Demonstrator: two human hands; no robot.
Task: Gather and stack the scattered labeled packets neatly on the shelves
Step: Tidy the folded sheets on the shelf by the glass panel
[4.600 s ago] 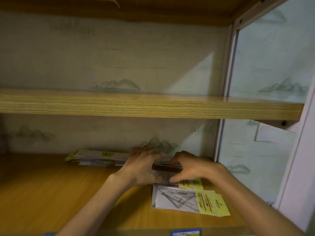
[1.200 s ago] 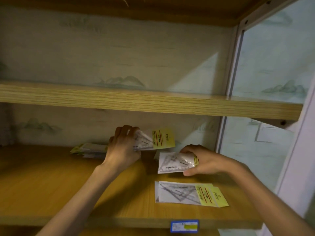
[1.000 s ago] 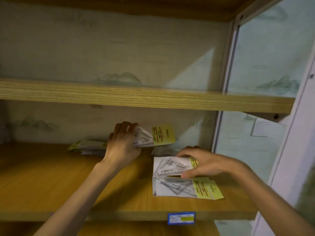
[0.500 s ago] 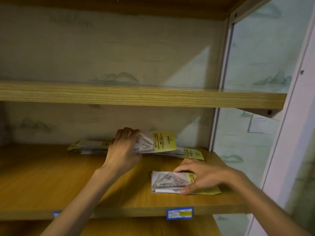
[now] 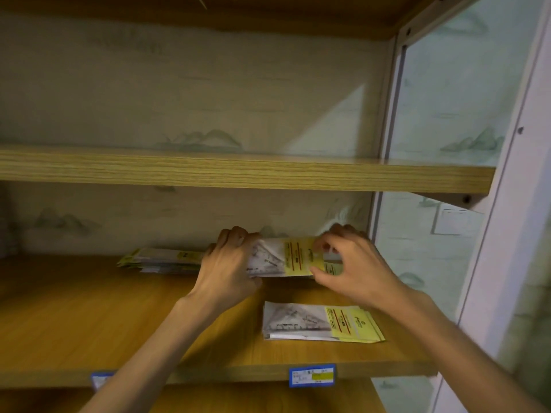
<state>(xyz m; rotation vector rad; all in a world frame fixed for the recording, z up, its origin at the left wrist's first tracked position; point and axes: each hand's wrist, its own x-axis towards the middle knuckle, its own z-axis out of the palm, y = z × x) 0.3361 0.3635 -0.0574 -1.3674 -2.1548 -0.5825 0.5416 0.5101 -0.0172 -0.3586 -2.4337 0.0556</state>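
Observation:
Both hands hold one clear packet with a yellow label [image 5: 293, 257] near the back of the lower shelf [image 5: 89, 317]. My left hand [image 5: 229, 263] grips its left end, fingers curled over the top edge. My right hand [image 5: 354, 263] pinches its yellow right end between thumb and fingers. A small stack of the same packets [image 5: 322, 323] lies flat near the shelf's front right. A flatter pile of packets [image 5: 161, 259] lies at the back, left of my left hand.
An upper wooden shelf [image 5: 238, 174] runs across just above the hands. The white frame upright [image 5: 384, 174] and a glass side panel [image 5: 447, 144] close the right side. Blue price tags [image 5: 311, 374] sit on the lower shelf's front edge.
My right hand left the front stack and moved up and back to pinch the yellow end of the packet held by my left hand. The front stack now lies untouched.

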